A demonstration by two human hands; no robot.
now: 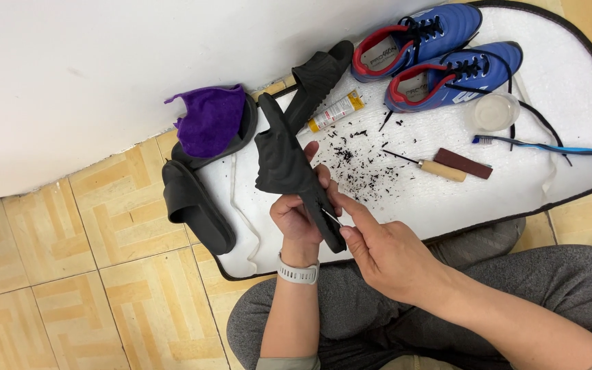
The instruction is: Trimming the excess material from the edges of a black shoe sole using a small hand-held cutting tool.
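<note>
My left hand (297, 220) is wrapped tight around a black sandal (289, 168); my right hand (378, 250) pinches a thin tool (330, 218) against it; blue shoes (440, 51) sit far right.

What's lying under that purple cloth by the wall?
The purple cloth rests on a black slide sandal; only the sandal's rim and lower end show around it. The footbed and strap beneath the cloth are covered, so nothing else can be seen there.
</note>
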